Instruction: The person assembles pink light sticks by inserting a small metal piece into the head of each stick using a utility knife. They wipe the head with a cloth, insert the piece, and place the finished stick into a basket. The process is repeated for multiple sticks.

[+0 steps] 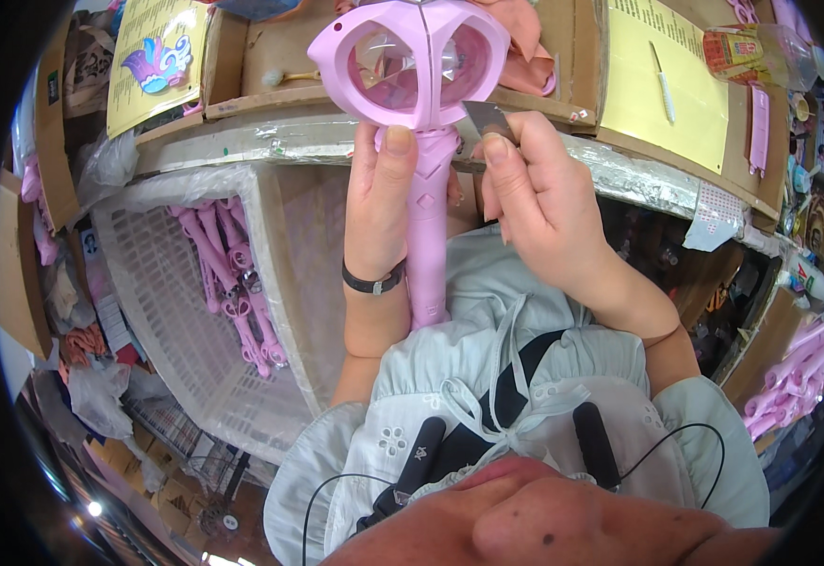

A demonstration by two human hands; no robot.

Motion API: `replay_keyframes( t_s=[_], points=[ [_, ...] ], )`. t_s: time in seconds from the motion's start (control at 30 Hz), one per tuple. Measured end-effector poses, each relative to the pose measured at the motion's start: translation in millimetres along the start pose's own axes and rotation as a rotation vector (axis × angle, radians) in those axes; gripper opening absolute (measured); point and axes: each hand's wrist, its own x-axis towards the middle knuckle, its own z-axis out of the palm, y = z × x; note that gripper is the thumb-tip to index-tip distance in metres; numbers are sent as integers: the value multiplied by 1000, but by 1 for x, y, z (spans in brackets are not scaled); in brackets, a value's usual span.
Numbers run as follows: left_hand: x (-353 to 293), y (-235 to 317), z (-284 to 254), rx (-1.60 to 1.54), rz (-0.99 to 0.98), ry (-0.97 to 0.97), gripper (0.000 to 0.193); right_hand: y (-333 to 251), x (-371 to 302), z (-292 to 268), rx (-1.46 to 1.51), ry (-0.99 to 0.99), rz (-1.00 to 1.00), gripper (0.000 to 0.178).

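Observation:
A pink plastic toy wand stands in front of me, its large clear-windowed head at the top and its handle hanging down toward my lap. My left hand is closed round the wand just under the head, with the thumb pointing up along it. Pinched between the thumb and fingers of my right hand is a flat grey metal blade. The blade's edge lies against the seam where the head meets the handle. The far side of the wand is hidden.
At left stands a white plastic basket with several pink wands inside. Cardboard trays line the bench; a brush lies in one. A yellow sheet bears a white pen. More pink wands are heaped at right.

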Motion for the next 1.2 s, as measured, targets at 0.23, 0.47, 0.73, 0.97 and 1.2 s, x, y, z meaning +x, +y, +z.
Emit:
replay_keyframes(
  t_s=[0.23,0.47,0.73,0.97,1.2],
  points=[
    [1,-1,-1,-52,-24,25,46,1,2,1,265,-78,51,22],
    [2,-3,-1,-85,-8,12,47,0,2,1,376,-103,112,22],
    [0,-3,0,-152,-13,19,46,3,-4,-5,490,-181,37,22],
    [1,-1,-3,-96,9,-22,49,16,-10,-9,96,33,-189,33],
    [0,0,-1,-110,7,-6,50,22,-7,-6,-31,18,-312,30]
  ],
)
